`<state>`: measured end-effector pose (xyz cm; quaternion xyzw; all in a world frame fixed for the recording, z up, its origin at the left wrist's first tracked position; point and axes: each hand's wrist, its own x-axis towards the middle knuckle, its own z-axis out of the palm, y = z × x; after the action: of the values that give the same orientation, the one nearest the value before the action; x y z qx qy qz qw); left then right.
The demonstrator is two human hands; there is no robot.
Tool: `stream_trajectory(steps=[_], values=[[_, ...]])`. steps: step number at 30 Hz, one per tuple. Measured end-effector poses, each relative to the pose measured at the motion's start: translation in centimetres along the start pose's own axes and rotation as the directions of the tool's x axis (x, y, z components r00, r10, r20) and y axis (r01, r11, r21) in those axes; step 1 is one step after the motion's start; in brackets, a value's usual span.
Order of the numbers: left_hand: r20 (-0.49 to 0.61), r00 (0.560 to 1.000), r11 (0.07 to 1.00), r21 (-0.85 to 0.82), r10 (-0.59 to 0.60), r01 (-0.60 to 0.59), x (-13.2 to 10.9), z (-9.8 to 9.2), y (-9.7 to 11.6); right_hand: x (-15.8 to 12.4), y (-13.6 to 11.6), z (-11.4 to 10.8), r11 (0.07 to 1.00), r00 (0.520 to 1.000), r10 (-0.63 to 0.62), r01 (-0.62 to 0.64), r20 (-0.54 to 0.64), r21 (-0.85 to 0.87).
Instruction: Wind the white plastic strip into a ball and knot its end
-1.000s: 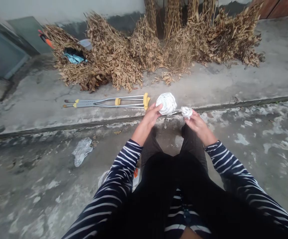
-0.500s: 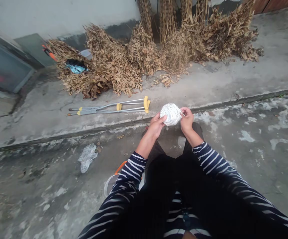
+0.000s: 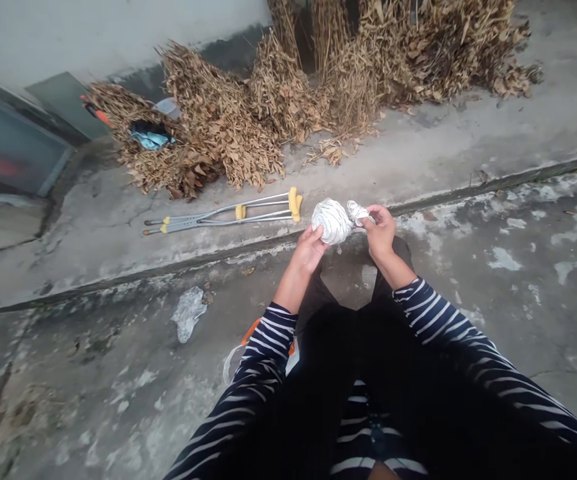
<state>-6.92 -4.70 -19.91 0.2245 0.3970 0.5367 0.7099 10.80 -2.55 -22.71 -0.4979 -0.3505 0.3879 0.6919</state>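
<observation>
A round ball of white cord [image 3: 332,221] is held in front of my knees. My left hand [image 3: 310,248] grips its left and lower side, thumb towards the near face. To the right of the ball, my right hand [image 3: 381,231] pinches a smaller bunch of white cord [image 3: 358,213] between thumb and fingers. The bunch sits close against the ball; whether a strand joins the two I cannot tell. Part of the ball's underside is hidden by my left fingers.
A pair of crutches [image 3: 228,215] with yellow pads lies on the raised concrete ledge [image 3: 418,160]. Dried leafy stalks [image 3: 228,127] lean along the wall. A crumpled plastic bag [image 3: 188,313] lies on the ground, and an orange-rimmed container [image 3: 251,329] is partly behind my left sleeve.
The small bunch of cord now shows in my right hand, drawn out to the right of the ball. My right hand has moved slightly right; the view has shifted a little.
</observation>
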Motion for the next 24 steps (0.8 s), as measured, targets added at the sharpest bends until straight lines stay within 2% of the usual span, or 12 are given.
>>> stream_trajectory(steps=[7,15,19,24], values=[[-0.051,0.998,0.999,0.039,0.040,-0.038,0.1,-0.3,0.5,-0.4,-1.0,0.5,0.998,1.000,0.005,-0.004,-0.018,0.060],[-0.203,0.974,0.993,0.080,0.099,-0.084,1.4,1.1,-0.5,-1.8,-2.9,0.2,0.990,0.991,-0.132,0.131,0.017,0.043],[-0.202,0.965,0.980,0.146,0.165,-0.137,1.5,2.0,-0.9,-2.3,-3.5,0.4,0.984,0.980,-0.180,0.178,0.081,0.032],[-0.189,0.966,0.976,0.161,0.177,-0.147,1.2,2.4,-0.9,-1.6,-3.6,0.2,0.985,0.979,-0.171,0.167,0.115,0.041]])
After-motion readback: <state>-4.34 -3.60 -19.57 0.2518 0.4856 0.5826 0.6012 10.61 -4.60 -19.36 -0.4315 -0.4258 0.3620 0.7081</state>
